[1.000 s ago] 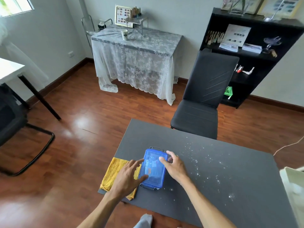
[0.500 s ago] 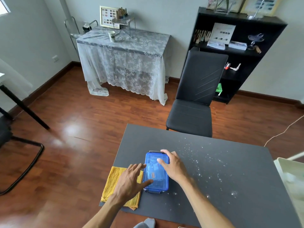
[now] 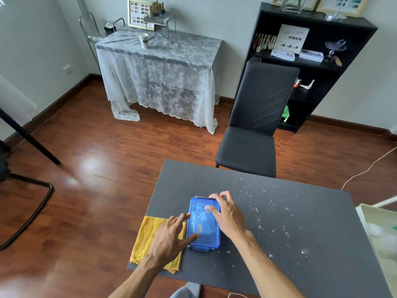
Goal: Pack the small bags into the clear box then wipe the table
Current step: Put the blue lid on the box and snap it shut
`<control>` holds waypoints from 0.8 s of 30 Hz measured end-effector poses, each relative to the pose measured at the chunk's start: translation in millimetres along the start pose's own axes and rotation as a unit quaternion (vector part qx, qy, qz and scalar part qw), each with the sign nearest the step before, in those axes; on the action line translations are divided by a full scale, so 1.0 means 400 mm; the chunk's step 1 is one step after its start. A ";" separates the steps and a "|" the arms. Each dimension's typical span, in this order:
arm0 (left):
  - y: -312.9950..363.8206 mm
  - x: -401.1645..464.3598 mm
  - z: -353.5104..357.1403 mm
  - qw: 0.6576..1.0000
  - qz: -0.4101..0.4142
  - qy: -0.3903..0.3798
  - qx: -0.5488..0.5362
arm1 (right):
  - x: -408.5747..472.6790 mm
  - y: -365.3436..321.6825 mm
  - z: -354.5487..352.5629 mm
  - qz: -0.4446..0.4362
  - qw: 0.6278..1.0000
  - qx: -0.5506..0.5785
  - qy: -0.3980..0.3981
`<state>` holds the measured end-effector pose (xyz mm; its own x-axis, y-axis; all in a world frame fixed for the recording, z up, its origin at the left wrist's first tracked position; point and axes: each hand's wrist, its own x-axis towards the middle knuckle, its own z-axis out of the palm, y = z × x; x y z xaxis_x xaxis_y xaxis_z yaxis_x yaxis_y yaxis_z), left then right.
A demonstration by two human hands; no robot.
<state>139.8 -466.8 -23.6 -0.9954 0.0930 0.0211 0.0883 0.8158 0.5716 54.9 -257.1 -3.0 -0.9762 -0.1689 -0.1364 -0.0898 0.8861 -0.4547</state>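
A clear box with a blue lid (image 3: 203, 230) lies on the dark grey table (image 3: 290, 244), near its left front. Small bags show faintly through the lid. My left hand (image 3: 169, 237) rests over the box's left side, thumb on the lid, fingers spread. My right hand (image 3: 227, 214) presses on the lid's right side, fingers curled over the far right corner. A folded yellow cloth (image 3: 148, 235) lies at the table's left edge, partly under my left hand. White specks (image 3: 262, 209) are scattered across the table right of the box.
A black chair (image 3: 255, 125) stands at the table's far side. Behind are a lace-covered side table (image 3: 163, 67) and a black shelf unit (image 3: 311, 50). A white bin (image 3: 380, 231) sits at the table's right edge. Another table leg and a chair base stand at left.
The view has shifted left and down slightly. My right hand's fingers moved up to the lid's far right corner; my left hand stays on the left side. The box has barely moved.
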 end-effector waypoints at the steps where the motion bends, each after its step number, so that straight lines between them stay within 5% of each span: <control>1: 0.001 -0.001 0.000 1.000 -0.001 0.000 -0.001 | 0.001 0.001 0.001 -0.002 1.000 -0.006 0.000; 11: 0.025 0.047 -0.012 0.999 0.019 0.029 0.007 | -0.097 0.023 -0.033 -0.112 0.993 -0.037 0.011; 18: 0.028 0.054 -0.005 1.000 0.005 0.028 -0.008 | -0.170 0.077 0.026 -0.182 0.970 -0.140 -0.078; 24: 0.032 0.052 -0.002 0.999 0.005 0.041 -0.007 | -0.166 0.083 0.042 -0.205 0.962 -0.175 0.031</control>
<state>120.2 -455.0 -15.4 -0.9942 0.0535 0.0930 0.0980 0.8064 0.5832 120.1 -223.8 -23.8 -0.8533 -0.5190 0.0493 -0.5207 0.8434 -0.1328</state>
